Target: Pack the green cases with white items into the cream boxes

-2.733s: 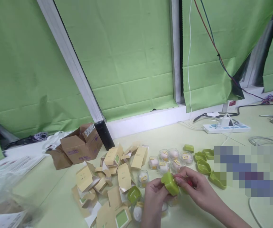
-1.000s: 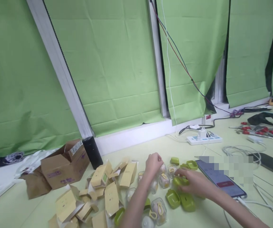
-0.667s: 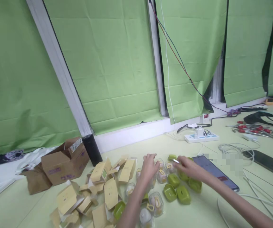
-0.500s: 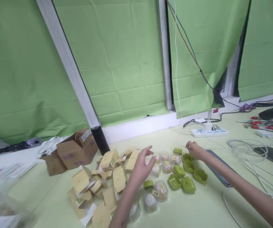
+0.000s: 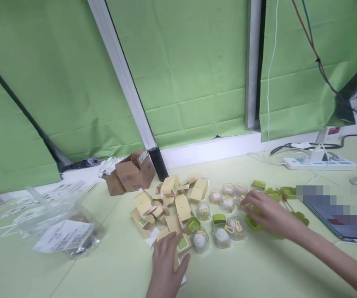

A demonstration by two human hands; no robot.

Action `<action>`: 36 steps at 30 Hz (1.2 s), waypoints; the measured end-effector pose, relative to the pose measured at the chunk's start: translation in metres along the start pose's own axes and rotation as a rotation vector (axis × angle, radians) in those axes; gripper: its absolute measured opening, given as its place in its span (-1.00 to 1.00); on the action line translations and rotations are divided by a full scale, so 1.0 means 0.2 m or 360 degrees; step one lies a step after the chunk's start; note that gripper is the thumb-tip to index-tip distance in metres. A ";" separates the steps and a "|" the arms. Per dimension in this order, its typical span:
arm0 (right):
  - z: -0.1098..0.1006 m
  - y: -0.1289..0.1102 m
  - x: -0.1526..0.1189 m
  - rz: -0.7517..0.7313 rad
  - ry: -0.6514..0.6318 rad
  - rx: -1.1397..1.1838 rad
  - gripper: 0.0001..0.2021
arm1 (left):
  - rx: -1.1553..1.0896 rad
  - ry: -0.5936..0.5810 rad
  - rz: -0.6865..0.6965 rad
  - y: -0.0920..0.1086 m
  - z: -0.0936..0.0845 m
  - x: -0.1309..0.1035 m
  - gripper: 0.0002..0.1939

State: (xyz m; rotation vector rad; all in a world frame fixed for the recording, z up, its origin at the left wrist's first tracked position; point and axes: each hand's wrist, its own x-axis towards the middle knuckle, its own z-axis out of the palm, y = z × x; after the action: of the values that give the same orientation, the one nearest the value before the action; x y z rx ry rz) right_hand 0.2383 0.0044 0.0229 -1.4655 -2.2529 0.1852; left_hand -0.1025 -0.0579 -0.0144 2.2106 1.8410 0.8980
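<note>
Nearest on the counter point(image 5: 119, 269), the left hand point(image 5: 165, 263) is open, fingers spread, over the near edge of the paper cartons point(image 5: 183, 207); contact cannot be confirmed. Lift each carton singly, by its rigid sides; loose flaps may snag neighbours.

Just beyond, a clear case point(image 5: 200, 240) encloses a white domed piece; an open green cup point(image 5: 193, 224) sits beside it. A second case point(image 5: 237, 229) shows a yellow loop.

The right hand point(image 5: 267, 212) has bent fingers over the green holders point(image 5: 252, 223), beside the rear cases; whether they grip anything cannot be told. Approach from above, and squeeze lightly to avoid tipping adjacent cases.

At left, a clear bag point(image 5: 97, 244) holds dark contents, not identifiable. Farther back stands an open cardboard box point(image 5: 136, 176), contents hidden.
</note>
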 end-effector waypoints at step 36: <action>0.14 -0.51 -0.05 -0.0092 -0.0111 0.0618 -0.95 | -0.0707 -0.0134 -0.0166 0.32 0.06 0.37 -0.82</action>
State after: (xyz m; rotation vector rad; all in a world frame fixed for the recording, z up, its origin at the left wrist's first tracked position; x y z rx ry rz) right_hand 0.1451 -0.0448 0.0300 -1.2024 -2.1551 0.6260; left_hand -0.0355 -0.0013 0.0306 1.8356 1.5216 1.0533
